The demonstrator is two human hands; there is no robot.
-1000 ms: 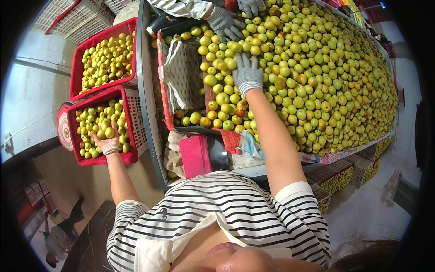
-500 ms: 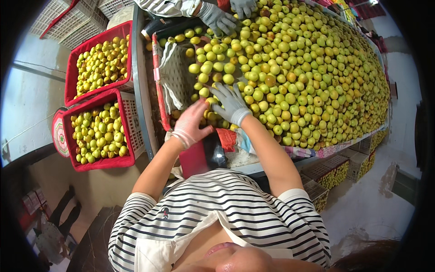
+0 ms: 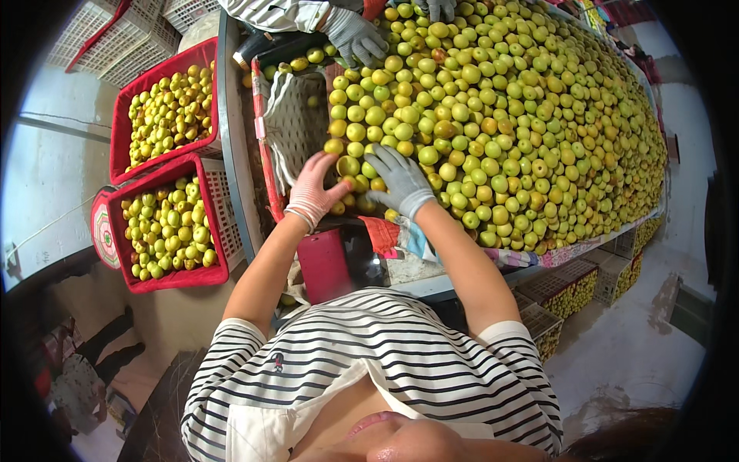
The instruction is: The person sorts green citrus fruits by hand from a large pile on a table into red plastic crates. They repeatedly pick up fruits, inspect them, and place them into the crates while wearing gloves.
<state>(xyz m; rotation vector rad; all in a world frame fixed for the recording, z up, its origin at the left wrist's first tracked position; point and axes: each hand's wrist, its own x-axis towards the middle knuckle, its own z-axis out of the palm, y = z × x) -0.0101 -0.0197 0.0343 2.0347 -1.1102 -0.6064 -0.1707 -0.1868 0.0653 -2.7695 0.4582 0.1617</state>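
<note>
A large heap of small, round, yellow-green fruits (image 3: 523,146) covers the table in front of me. My left hand (image 3: 312,192), in a pale pink-white glove, rests at the heap's near left edge with thumb and fingers apart, touching fruits. My right hand (image 3: 402,185), in a grey glove, lies over fruits just to its right, fingers spread. A few fruits sit between the two hands. Left of them is a white perforated crate (image 3: 296,119) with a red-edged rim, sunk beside the heap; only a fruit or so shows inside.
Two red-lined crates (image 3: 223,239) full of fruit stand at the left. Across the table a co-worker's grey-gloved hand (image 3: 354,37) touches the heap. A dark red box (image 3: 323,266) sits before my body. Fruit-filled crates (image 3: 568,289) stand below the table at right.
Fruits have shifted, and fewer lie over the white crate's right side. My hands have moved slightly apart. The co-worker's hand has moved a little left.
</note>
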